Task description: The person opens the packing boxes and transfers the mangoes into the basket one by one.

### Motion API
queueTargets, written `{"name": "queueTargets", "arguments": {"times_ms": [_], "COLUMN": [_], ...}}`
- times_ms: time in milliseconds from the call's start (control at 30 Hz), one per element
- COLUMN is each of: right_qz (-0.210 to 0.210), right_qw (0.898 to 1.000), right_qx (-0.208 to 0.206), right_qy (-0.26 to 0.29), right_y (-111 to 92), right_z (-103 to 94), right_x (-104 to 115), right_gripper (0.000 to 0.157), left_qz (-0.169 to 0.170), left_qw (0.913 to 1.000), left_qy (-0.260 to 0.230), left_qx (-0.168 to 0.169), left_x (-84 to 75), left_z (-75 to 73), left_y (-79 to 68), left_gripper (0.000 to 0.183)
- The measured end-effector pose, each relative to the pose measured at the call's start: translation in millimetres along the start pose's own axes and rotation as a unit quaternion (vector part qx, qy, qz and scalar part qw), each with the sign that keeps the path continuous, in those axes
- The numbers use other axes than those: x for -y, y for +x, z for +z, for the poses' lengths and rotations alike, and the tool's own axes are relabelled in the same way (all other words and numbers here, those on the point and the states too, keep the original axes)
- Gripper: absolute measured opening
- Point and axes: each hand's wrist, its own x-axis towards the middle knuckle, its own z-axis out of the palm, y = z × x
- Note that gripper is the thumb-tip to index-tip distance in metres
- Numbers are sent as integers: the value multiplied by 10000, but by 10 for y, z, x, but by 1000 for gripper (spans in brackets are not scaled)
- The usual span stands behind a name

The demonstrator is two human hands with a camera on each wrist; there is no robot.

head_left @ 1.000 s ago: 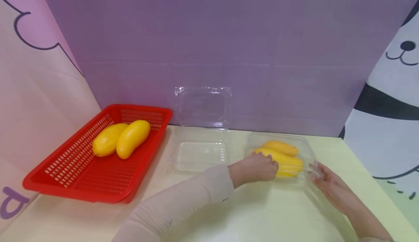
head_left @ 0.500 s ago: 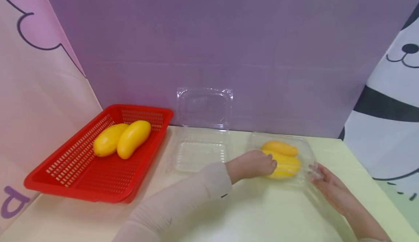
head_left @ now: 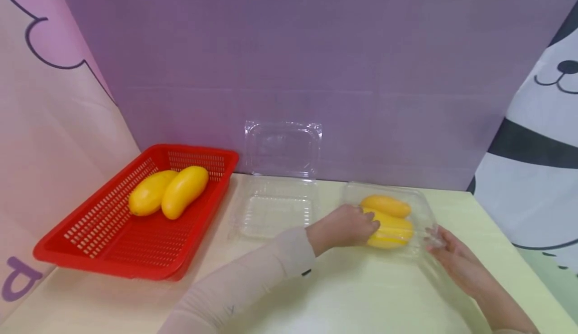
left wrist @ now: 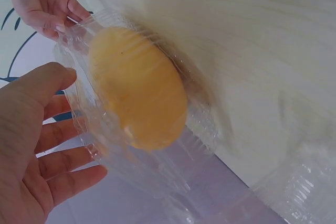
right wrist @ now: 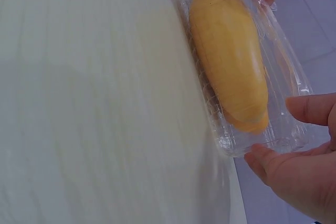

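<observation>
A clear plastic clamshell box (head_left: 422, 208) holds yellow fruit (head_left: 388, 228) that looks like mangoes, with its lid lying over them. My left hand (head_left: 345, 226) touches the box's left part; in the left wrist view its thumb and spread fingers (left wrist: 79, 179) rest along the plastic edge. At the opposite end, my right hand (head_left: 460, 259) pinches the box's corner between thumb and fingers. The right wrist view shows that grip closely, with the right thumb (right wrist: 310, 108) on the plastic and a mango (right wrist: 231, 56) inside.
To the left stands a red perforated basket (head_left: 104, 269) with two yellow mangoes (head_left: 185, 191) in it. Between basket and filled box sits another clear clamshell box (head_left: 277, 216), lid raised against the purple backdrop (head_left: 289, 48). Printed cloth hangs at both sides.
My left hand has slid slightly leftward along the box, uncovering more of the yellow fruit. The right hand keeps its grip on the corner. Basket and second box stay put.
</observation>
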Motion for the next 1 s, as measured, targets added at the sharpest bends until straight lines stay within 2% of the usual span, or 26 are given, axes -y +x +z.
{"name": "queueTargets", "arguments": {"times_ms": [100,200,467,733,1000], "right_qz": [-37,-55,213,-185,-343], "right_qw": [10000,10000,9991,9997,9988], "right_qx": [5,14,13,87,69], "right_qy": [19,13,-360,107,330], "right_y": [4,12,42,27,6], "right_z": [4,11,7,-6,2], "right_x": [4,14,39,6,-36], "right_gripper": [70,70,71,69,67], "left_qz": [-34,-143,-479,-392,-470], "left_qw": [9996,9991,9962,9954,9939], "left_qy": [79,-115,-731,-879,-991], "left_qx": [-285,-387,-30,-18,82], "left_x": [-3,-11,-27,-121,-277], "left_z": [18,14,-76,-100,-112], "left_y": [2,24,168,328,482], "left_gripper": [22,21,30,35,39]}}
